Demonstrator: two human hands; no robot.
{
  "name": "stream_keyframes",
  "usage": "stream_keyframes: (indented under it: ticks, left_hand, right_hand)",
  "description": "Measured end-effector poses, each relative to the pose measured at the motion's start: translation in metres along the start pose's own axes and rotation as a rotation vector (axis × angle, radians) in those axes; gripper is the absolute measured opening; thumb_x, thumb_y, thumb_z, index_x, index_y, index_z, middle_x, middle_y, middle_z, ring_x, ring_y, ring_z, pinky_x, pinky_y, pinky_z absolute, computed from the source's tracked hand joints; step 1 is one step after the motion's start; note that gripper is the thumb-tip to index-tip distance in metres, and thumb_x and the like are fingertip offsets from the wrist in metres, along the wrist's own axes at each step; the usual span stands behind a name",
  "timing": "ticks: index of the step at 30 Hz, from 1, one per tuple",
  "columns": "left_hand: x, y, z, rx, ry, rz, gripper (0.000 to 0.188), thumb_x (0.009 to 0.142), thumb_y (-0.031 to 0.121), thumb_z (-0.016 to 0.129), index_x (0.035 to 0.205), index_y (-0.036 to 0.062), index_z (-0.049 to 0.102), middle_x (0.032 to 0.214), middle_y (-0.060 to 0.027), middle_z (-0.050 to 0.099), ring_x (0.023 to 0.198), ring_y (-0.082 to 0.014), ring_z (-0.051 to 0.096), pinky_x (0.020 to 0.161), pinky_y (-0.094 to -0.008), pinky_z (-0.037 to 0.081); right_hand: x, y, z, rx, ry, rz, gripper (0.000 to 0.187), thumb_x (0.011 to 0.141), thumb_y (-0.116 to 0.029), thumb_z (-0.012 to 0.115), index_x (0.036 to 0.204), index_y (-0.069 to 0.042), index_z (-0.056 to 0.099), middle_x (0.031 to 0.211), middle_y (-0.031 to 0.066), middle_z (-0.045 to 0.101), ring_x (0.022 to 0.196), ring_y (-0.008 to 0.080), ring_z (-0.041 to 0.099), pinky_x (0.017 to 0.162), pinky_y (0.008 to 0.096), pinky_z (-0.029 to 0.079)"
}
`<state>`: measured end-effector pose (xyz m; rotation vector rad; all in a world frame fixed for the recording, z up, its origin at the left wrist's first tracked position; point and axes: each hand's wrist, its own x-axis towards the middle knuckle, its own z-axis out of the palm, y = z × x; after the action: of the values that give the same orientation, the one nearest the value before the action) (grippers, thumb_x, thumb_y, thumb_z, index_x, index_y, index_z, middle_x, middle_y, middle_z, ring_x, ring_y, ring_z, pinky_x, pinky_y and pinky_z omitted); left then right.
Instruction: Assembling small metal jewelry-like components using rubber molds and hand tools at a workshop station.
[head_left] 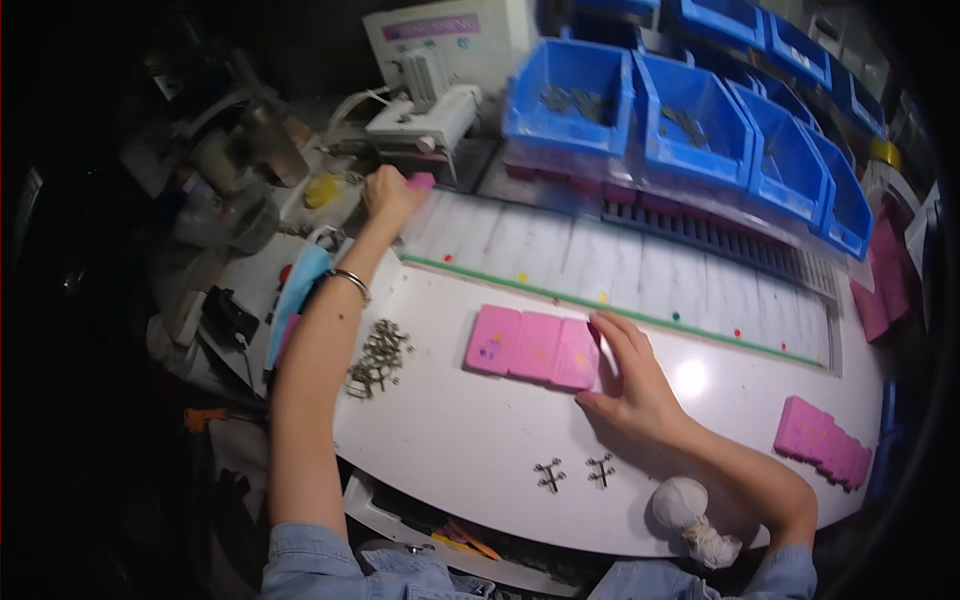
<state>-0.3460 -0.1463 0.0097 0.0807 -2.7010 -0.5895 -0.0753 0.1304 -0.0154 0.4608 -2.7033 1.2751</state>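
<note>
Three pink rubber-like blocks [525,345] lie side by side in a row on the white table. Around the right end of that row, my right hand [640,390] has its thumb and fingers closed on the last block. My left hand [390,198] is stretched to the far left, beside a small white machine [425,122]. Its fingers are curled at another pink block [421,182], partly hidden by the hand. Two small metal pieces with knobbed arms [550,475] sit near the front edge, and a loose pile of similar metal parts [380,355] lies beside my left forearm.
Blue bins [695,120] with small parts hang over the back. Below them runs a white panel [600,265] with a green front strip. More pink blocks [820,442] stand at the right edge. A white cloth bundle [690,515] lies near my right forearm; a blue mask [300,290] lies left.
</note>
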Motion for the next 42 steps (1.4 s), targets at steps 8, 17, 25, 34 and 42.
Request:
stream_keyframes:
  ticks: [8,17,25,34,42]
  left_hand:
    - [-0.083,0.054,-0.015,-0.156,0.098,0.500,0.033,0.077,0.028,0.066,0.093,0.0002,0.064,0.089,-0.0149,0.063,0.088,-0.0250,0.060,0.076,-0.0341,0.047]
    - [-0.287,0.141,-0.089,-1.232,-1.478,-0.276,0.065,0.092,0.055,0.031,0.121,-0.0032,0.037,0.089,-0.0085,0.049,0.075,-0.0135,0.053,0.067,-0.0259,0.046]
    - [-0.361,0.159,-0.094,-1.561,-1.271,-0.403,0.059,0.095,0.050,0.024,0.119,-0.0023,0.038,0.083,-0.0067,0.045,0.075,-0.0122,0.052,0.068,-0.0264,0.048]
    - [-0.386,0.151,-0.087,-1.509,-1.112,-0.254,0.064,0.094,0.052,0.015,0.115,-0.0024,0.040,0.095,-0.0127,0.056,0.080,-0.0178,0.060,0.072,-0.0330,0.052]
    - [-0.388,0.160,-0.078,-1.706,-0.798,-0.574,0.076,0.087,0.067,0.016,0.111,-0.0002,0.042,0.076,-0.0112,0.052,0.057,-0.0197,0.052,0.055,-0.0353,0.051]
  right_hand:
    - [-0.004,-0.007,-0.006,0.189,0.072,0.041,0.075,0.064,-0.005,0.068,0.129,0.000,0.032,0.121,0.0186,0.041,0.114,0.0344,0.042,0.098,0.0379,0.035]
    - [-0.073,-0.071,-0.037,-0.047,0.215,-0.226,0.089,0.062,-0.004,0.073,0.136,0.001,0.026,0.120,0.0176,0.044,0.110,0.0291,0.045,0.090,0.0397,0.042]
    - [-0.135,-0.085,-0.031,-0.278,0.436,-0.201,0.060,0.076,-0.016,0.065,0.123,0.013,0.042,0.108,0.0234,0.049,0.093,0.0302,0.052,0.077,0.0334,0.047]
    - [-0.172,-0.089,-0.053,-0.310,0.305,-0.392,0.036,0.056,-0.003,0.067,0.091,0.005,0.064,0.081,0.0094,0.051,0.062,0.0167,0.050,0.049,0.0220,0.040]
    - [-0.189,-0.095,-0.022,0.034,0.234,-0.266,0.025,0.070,-0.009,0.073,0.089,0.002,0.062,0.073,0.0110,0.054,0.055,0.0186,0.053,0.047,0.0264,0.043]
